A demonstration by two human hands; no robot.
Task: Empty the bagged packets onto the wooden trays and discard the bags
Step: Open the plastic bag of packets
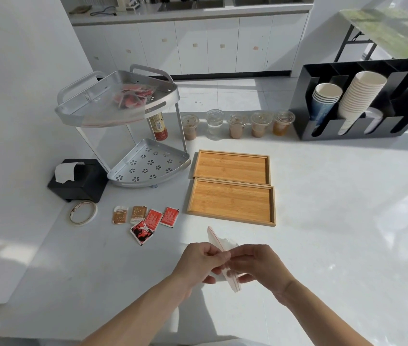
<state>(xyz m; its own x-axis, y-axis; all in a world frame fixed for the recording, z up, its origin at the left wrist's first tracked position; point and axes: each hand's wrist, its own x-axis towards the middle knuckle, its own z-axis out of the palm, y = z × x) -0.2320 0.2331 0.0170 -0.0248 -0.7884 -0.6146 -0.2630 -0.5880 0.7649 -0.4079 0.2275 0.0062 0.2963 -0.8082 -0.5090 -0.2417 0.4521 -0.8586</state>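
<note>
Bag (225, 260), pinched between both hands' fingers (219, 255)

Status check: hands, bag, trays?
Left hand and right hand both pinch clear zip bag. Both wooden trays bare. Five loose packets on counter. Nothing blocking.

This looks like an office pantry or a small drinks bar. A black cup organizer (362, 101) with paper cups (361, 96) stands at the counter's (347, 221) far edge beside lidded drinks (237, 124). White cabinets (193, 46) with a sink (190, 4) stand behind.
</note>
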